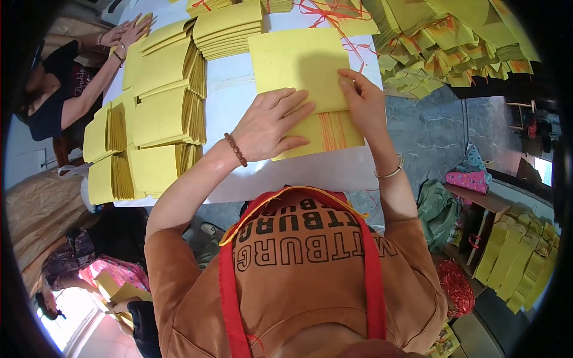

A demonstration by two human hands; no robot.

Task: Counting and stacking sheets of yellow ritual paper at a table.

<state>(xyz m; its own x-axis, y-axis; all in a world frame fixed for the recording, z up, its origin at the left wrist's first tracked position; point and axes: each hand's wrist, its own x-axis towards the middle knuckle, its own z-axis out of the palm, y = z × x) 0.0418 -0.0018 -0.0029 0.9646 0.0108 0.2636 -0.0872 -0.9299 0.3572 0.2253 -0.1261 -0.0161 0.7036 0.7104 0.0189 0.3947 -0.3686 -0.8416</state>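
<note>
A: Item, frame centre: left hand [271,125] flat, fingers spread, pressing the lower yellow sheet [334,134] with orange stripes; grasping nothing.

B: Item, just right: right hand [361,101], fingertips pinning the edge of the upper yellow sheet [298,65]; pressing, not clenched.

A: Handling note: the person would likely do best to square both edges before sliding or creasing, palm kept firm.

B: Item, left of frame: folded yellow stacks [158,119] crowd the white table [239,95]; a bare strip lies between.

A: Table's near edge sits just below the sheets; little room there.

B: Upper left: another person's hands [128,33] on a stack. Upper right: heaped yellow bundles [441,42].
</note>
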